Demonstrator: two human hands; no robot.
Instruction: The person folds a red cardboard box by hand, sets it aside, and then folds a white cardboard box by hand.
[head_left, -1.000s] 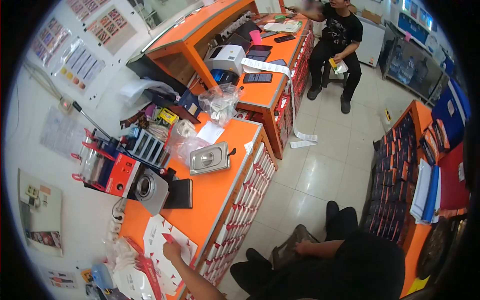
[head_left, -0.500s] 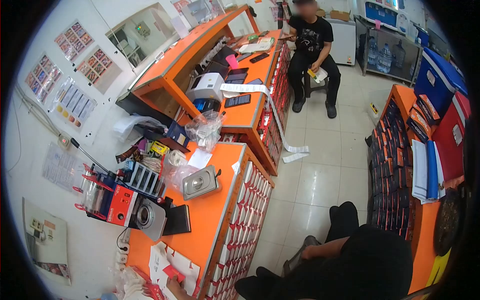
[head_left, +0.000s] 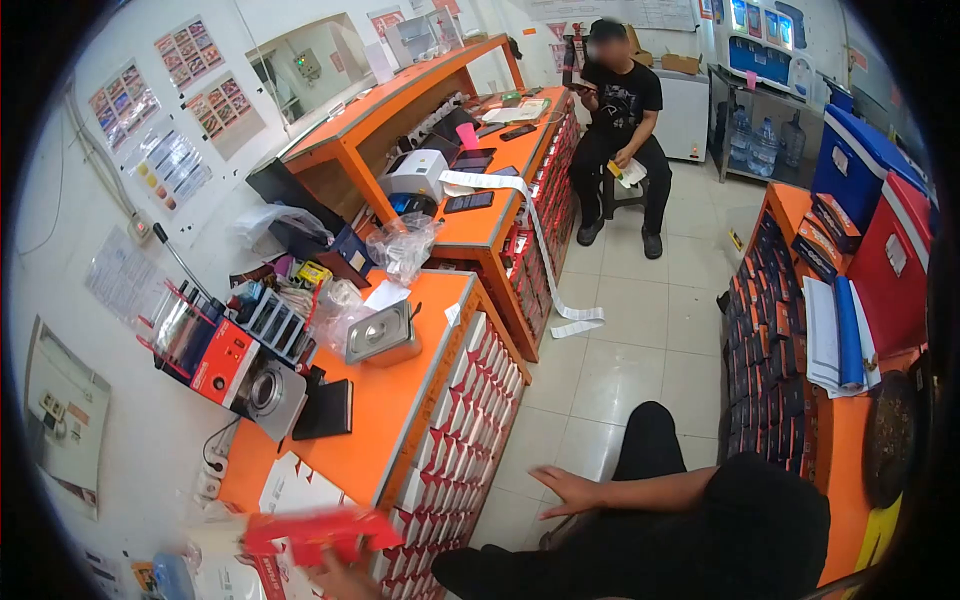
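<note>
Near the bottom edge, my left hand [head_left: 338, 578] is closed on a red and white carton [head_left: 320, 532], which is blurred by motion. Under and beside it lie flat white and red cartons [head_left: 300, 485] on the orange counter [head_left: 395, 440]. My right hand [head_left: 570, 490] is held out above my legs, its fingers spread and nothing in it. A metal container with a lid [head_left: 382, 335] and a black notebook [head_left: 324, 409] are farther along the counter. Left of the notebook sits a red and grey machine [head_left: 235, 375].
A seated person [head_left: 620, 130] holds a phone and a small packet. Stacked black and orange boxes [head_left: 765, 350] fill the right shelf below a red cooler [head_left: 890, 270]. A paper strip [head_left: 540, 230] hangs from the far counter to the tiled floor. White and red boxes [head_left: 460, 410] fill the near counter's side.
My left hand has raised the red and white carton from the pile. My right hand has come off my knee area and opened outward. The head view has shifted.
</note>
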